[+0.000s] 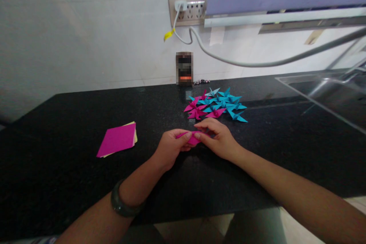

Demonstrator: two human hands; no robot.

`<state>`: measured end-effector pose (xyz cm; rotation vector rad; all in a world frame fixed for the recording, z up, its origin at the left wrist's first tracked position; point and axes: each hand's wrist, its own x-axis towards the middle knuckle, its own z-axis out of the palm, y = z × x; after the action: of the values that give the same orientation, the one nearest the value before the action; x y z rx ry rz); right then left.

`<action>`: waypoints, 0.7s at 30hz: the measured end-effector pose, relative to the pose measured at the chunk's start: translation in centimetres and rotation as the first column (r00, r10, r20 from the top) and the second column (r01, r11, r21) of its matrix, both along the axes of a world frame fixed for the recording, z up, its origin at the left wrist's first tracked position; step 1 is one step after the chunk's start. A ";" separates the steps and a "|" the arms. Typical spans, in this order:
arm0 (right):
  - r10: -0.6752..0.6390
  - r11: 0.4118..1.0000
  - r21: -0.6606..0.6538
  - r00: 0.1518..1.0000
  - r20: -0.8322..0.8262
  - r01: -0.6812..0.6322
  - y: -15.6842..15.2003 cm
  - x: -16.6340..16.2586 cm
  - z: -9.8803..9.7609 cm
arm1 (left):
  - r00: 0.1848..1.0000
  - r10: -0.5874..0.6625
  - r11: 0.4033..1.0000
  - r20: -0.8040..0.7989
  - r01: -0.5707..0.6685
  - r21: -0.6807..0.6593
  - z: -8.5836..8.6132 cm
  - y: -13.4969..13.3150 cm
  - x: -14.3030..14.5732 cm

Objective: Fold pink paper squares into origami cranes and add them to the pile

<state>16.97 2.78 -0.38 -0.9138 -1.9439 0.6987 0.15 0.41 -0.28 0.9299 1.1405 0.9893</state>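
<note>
Between my two hands is a small piece of folded pink paper, held just above the black counter. My left hand pinches its left side, the thumb lying on top. With thumb and fingers, my right hand grips the right side; part of the paper is hidden behind these fingers. Just beyond my hands lie several folded paper cranes, pink ones on the left and blue ones on the right. A stack of square paper sheets, pink on top with yellow edges showing, rests to the left.
A phone-like object, its face blurred out, leans on the wall beside a beaded string. A grey cable runs from the wall socket to the right. The sink is set into the black counter.
</note>
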 end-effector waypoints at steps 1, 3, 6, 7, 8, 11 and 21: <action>0.001 0.990 0.140 0.998 0.055 -0.009 -0.1 0.1 0.1 | 1.000 0.015 1.000 0.003 -0.015 -0.005 0.0 0.0 0.0; 0.024 0.938 0.333 0.980 0.198 -0.090 -0.2 0.3 0.3 | 0.999 0.037 0.999 0.018 -0.037 -0.008 0.0 0.1 0.0; 0.016 0.880 0.434 0.925 0.379 -0.194 -0.3 0.3 0.5 | 0.997 0.070 0.997 0.034 -0.070 -0.010 -0.1 0.2 0.0; 0.004 0.871 0.447 0.912 0.409 -0.204 -0.3 0.2 0.5 | 0.996 0.084 0.996 0.039 -0.084 -0.013 -0.1 0.2 0.0; -0.008 0.865 0.457 0.904 0.427 -0.207 -0.3 0.2 0.5 | 0.994 0.097 0.995 0.042 -0.096 -0.018 -0.1 0.2 0.1; -0.025 0.866 0.457 0.894 0.448 -0.205 -0.3 0.1 0.4 | 0.993 0.111 0.994 0.042 -0.110 -0.022 -0.2 0.2 0.1; 0.015 0.946 0.307 0.958 0.288 -0.107 -0.8 -0.7 0.3 | 0.990 0.136 0.990 0.035 -0.138 0.040 -0.2 0.0 0.5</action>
<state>16.32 2.00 -0.09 -0.7837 -2.2642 0.2799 0.64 0.45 -0.43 0.8756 1.1725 1.1396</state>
